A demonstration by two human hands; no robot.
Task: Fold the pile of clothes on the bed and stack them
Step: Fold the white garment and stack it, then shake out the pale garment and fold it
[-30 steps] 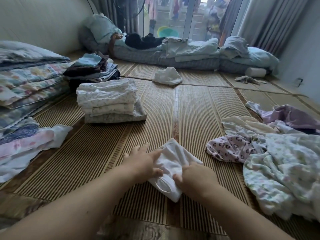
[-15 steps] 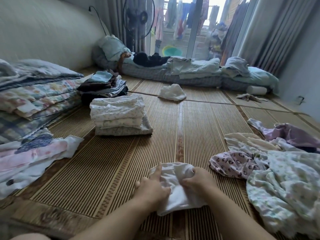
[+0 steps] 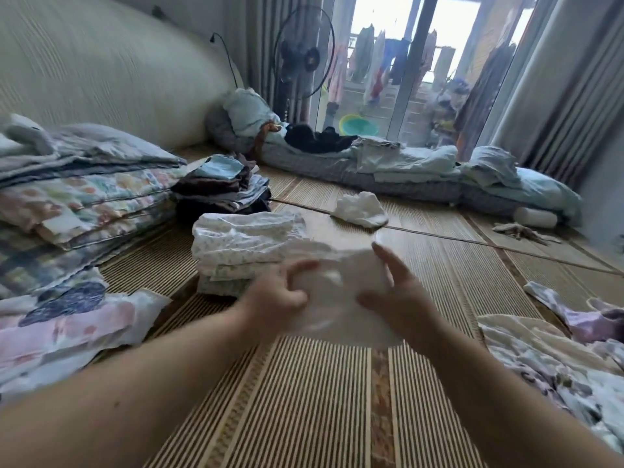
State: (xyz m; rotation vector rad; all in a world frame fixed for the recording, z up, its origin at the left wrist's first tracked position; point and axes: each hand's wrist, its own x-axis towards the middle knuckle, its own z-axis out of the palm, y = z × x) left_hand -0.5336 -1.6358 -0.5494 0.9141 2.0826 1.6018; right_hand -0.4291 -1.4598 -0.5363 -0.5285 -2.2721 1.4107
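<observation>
A small folded white garment [image 3: 337,298], blurred by motion, is lifted off the mat between both hands. My left hand [image 3: 280,293] grips its left side with curled fingers. On the other side my right hand [image 3: 395,292] holds it with the fingers stretched forward along the cloth. Just beyond the left hand stands a stack of folded white floral clothes [image 3: 243,244]. Unfolded clothes [image 3: 553,359] lie in a pile at the right edge of the bamboo mat [image 3: 337,400].
Folded quilts [image 3: 77,197] are piled at the left, with pink-printed cloth [image 3: 67,332] in front. A dark folded stack [image 3: 223,187] sits behind the white one. A crumpled white item [image 3: 361,209] lies mid-mat. Bedding [image 3: 405,167] and a fan [image 3: 304,55] are at the far end.
Both hands have raised the white garment off the mat and carried it forward and left, toward the white floral stack. The camera has tilted up.
</observation>
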